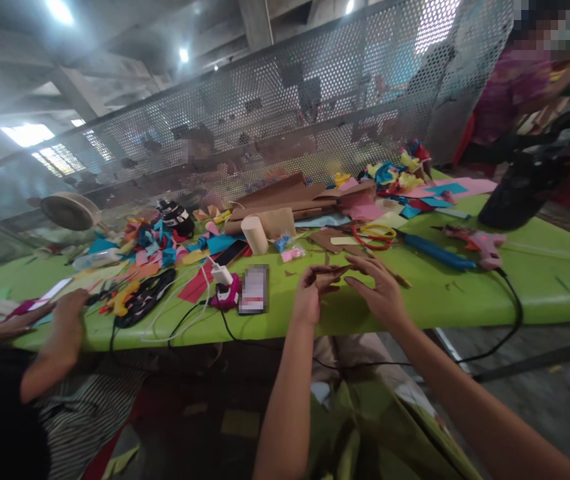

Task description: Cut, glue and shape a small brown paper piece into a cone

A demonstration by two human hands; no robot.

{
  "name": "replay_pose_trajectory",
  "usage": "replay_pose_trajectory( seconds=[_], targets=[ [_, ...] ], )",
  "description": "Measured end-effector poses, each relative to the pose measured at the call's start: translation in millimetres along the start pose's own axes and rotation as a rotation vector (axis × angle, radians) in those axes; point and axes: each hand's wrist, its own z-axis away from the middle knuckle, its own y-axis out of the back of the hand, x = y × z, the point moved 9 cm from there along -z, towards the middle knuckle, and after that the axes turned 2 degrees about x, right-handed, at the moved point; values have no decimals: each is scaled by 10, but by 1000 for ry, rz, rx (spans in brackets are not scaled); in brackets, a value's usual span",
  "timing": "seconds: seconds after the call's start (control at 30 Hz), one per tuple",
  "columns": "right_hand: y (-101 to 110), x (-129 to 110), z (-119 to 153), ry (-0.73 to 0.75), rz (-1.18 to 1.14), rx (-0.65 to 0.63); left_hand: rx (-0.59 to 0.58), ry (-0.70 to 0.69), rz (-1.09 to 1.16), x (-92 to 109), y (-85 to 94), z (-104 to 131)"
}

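My left hand [313, 293] is raised just over the near edge of the green table, its fingers closed on a small, thin brown piece [335, 270] that looks like paper. Close by on the right, my right hand [377, 290] has its thumb and fingers apart, with the fingertips near the free end of that piece. Whether they touch it I cannot make out. Behind my hands lie brown paper offcuts [332, 241] and scissors with red and yellow handles [377, 237].
A pink glue gun [479, 243] and a blue tool [437, 252] lie right. A phone [253, 290], a pink power adapter [225, 293] and a beige roll [255, 235] stand left of my hands. Cables cross the table [285, 320]. A co-worker's hands [67, 317] work at far left.
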Motion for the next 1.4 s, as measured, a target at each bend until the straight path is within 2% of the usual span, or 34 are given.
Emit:
replay_pose_trajectory(
  seconds=[0.13, 0.5, 0.7, 0.93, 1.17, 1.27, 1.4],
  targets=[
    [-26, 82, 3, -88, -112, -17, -14, 47, 31, -66, 14, -19],
    [12, 78, -3, -101, -132, -13, -72, 100, 9, -103, -3, -18],
    [21, 135, -2, -109, -135, -25, -126, 100, -54, -43, -40, 29],
    [-29, 67, 11, -101, -168, -107, -168, -132, -287, 209, -18, 93],
    [-25, 71, 99, -162, -277, -173, -151, -363, -498, 459, -81, 338],
    [3, -42, 75, -109, -251, -222, -176, -422, -562, 527, -134, 434],
    [1, -322, 27, 39, -141, -325, -210, -481, -647, 599, -205, 522]
  ],
)
